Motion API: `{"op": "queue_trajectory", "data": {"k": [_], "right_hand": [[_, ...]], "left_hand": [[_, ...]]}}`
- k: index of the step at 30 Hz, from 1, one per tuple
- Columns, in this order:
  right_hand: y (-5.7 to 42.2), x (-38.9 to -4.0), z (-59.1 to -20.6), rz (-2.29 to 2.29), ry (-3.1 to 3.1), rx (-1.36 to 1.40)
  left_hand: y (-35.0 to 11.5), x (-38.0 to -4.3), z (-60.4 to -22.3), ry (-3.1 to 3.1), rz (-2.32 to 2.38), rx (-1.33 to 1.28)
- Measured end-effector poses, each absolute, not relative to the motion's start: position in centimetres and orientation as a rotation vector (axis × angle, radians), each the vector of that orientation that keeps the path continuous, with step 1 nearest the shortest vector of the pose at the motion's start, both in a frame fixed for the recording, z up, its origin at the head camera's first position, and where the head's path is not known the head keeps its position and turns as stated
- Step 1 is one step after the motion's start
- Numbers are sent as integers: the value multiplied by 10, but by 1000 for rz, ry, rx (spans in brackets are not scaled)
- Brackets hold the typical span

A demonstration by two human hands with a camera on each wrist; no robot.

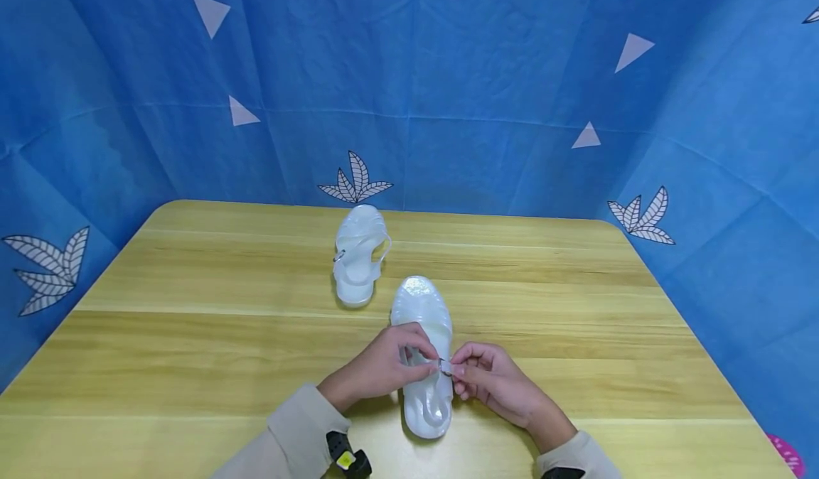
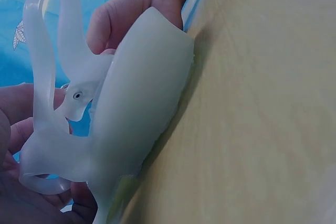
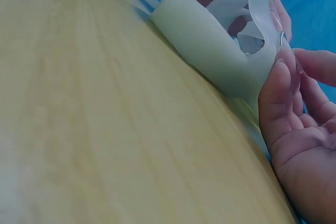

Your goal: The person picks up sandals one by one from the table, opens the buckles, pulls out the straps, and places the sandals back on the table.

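Note:
A translucent white sandal lies on the table with its toe pointing away from me. My left hand reaches over the sandal and pinches its ankle strap between thumb and index finger. Opposite it, my right hand pinches the strap end beside a small metal buckle. In the left wrist view the heel stands against the table, and a strap piece with a ringed hole hangs beside it. The right wrist view shows my right thumb and fingers against the buckle, partly hiding it.
A second white sandal rests farther back and to the left, its strap looped out on the right side. The wood-grain table has rounded back corners. Blue cloth with leaf and triangle prints hangs around it.

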State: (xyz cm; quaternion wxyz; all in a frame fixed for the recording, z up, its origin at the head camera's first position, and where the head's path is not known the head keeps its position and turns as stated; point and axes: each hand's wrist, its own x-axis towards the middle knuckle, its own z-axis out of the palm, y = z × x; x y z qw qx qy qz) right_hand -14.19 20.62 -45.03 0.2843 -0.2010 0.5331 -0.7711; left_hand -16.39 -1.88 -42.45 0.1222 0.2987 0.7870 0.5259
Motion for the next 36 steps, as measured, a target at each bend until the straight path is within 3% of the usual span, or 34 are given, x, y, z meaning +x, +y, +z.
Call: {"op": "queue_trajectory", "data": {"k": [36], "right_hand": [[198, -140, -453, -2137, 1506, -544]], "left_hand": [[-12, -161, -426, 2298, 1563, 865]]}}
